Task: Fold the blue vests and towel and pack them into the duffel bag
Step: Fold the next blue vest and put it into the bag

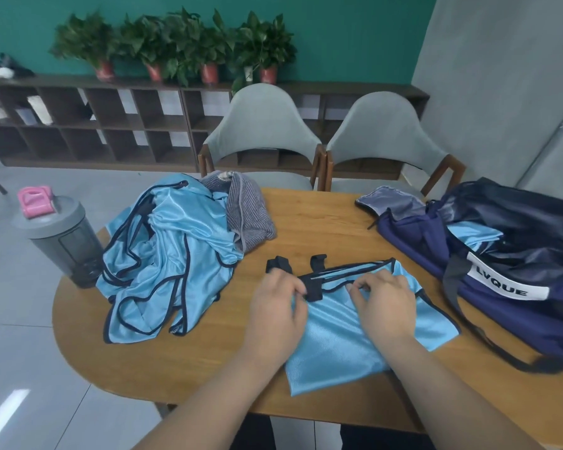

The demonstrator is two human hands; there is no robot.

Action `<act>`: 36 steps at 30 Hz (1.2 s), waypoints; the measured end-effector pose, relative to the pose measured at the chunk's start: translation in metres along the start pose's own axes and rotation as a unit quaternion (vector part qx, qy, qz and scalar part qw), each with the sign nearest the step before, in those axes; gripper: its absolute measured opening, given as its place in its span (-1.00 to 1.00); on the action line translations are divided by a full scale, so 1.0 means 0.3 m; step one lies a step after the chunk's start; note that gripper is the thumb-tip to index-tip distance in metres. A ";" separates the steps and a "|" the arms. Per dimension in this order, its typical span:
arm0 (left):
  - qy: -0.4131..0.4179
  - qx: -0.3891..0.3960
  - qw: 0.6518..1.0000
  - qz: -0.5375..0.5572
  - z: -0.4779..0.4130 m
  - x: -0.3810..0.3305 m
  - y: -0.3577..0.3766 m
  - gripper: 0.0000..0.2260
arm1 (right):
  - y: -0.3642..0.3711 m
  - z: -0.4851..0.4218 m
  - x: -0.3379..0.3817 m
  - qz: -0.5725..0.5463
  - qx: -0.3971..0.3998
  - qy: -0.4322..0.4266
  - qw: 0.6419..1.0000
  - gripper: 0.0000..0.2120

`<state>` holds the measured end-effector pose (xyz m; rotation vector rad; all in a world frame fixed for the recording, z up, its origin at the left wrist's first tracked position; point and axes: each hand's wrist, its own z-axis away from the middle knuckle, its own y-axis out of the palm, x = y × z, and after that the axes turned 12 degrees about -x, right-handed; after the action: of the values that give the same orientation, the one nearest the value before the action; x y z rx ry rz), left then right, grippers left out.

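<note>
One blue vest (335,339) is laid on the table (306,222) directly in front of the person, partly folded, with its black shoulder straps pointed toward the far side. The cloth is seen to be thin and shiny, so it is judged to be very light, fully soft and rather slippery. A fold is expected to slide open if it is not pressed flat. The black trim looks a little firmer than the cloth, and it is judged to be the best place for taking hold, near the straps and the corners. The left hand (273,313) is placed on the upper left part of the vest with the fingers curled, and a black strap is pinched between thumb and fingers. The right hand (385,306) is set at the upper edge with the fingers bent, and a small piece of the trimmed edge seems to be pinched. To the left, a pile of vests (166,264) of the same cloth is heaped unfolded, and the grey striped towel (247,216) is leaned against its far side; the towel is judged thicker and less slippery. To the right, the duffel bag (517,319) is found open, and blue cloth is visible inside. A grey bottle (59,235) with a pink lid is seen at the left edge of the table.
</note>
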<state>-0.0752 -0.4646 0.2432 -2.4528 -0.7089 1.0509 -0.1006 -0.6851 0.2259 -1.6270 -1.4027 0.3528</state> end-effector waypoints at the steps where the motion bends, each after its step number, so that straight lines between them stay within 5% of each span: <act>1: 0.044 0.061 0.997 0.003 0.015 -0.018 0.001 -0.89 | 0.003 -0.002 -0.007 -0.002 -0.002 -0.018 1.000 -0.87; 4: 0.100 0.188 0.975 -0.069 0.067 -0.028 0.036 -0.63 | 0.014 -0.002 -0.036 0.017 0.005 -0.063 0.998 -0.80; 7: 0.100 0.232 0.956 -0.148 0.076 -0.018 0.049 -0.43 | 0.009 -0.014 -0.058 0.068 0.035 -0.099 0.992 -0.64; 16: 0.099 0.384 0.900 -0.178 -0.027 0.014 0.004 -0.34 | -0.020 -0.089 -0.132 0.120 0.148 -0.078 0.979 -0.48; 19: 0.087 0.365 0.915 -0.150 -0.082 0.050 -0.011 -0.35 | -0.037 -0.129 -0.160 0.123 0.199 -0.031 0.972 -0.46; 22: 0.084 0.239 0.962 -0.103 -0.091 0.040 0.014 -0.54 | -0.061 -0.122 -0.149 0.118 0.068 -0.071 0.988 -0.56; 25: 0.126 0.143 0.973 -0.131 -0.054 0.006 0.050 -0.71 | -0.052 -0.098 -0.095 0.004 -0.025 -0.188 0.982 -0.82; 28: 0.094 0.172 0.960 -0.200 -0.018 0.015 0.081 -0.58 | -0.007 -0.074 -0.067 -0.051 0.089 -0.229 0.968 -0.71; 36: 0.044 0.320 0.905 -0.277 -0.047 0.036 0.096 -0.31 | 0.008 -0.069 -0.070 0.060 0.215 -0.181 0.958 -0.45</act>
<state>-0.0496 -0.4833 0.2315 -1.5886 -0.8040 0.7728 -0.0907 -0.7129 0.2278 -1.3262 -1.3698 0.9985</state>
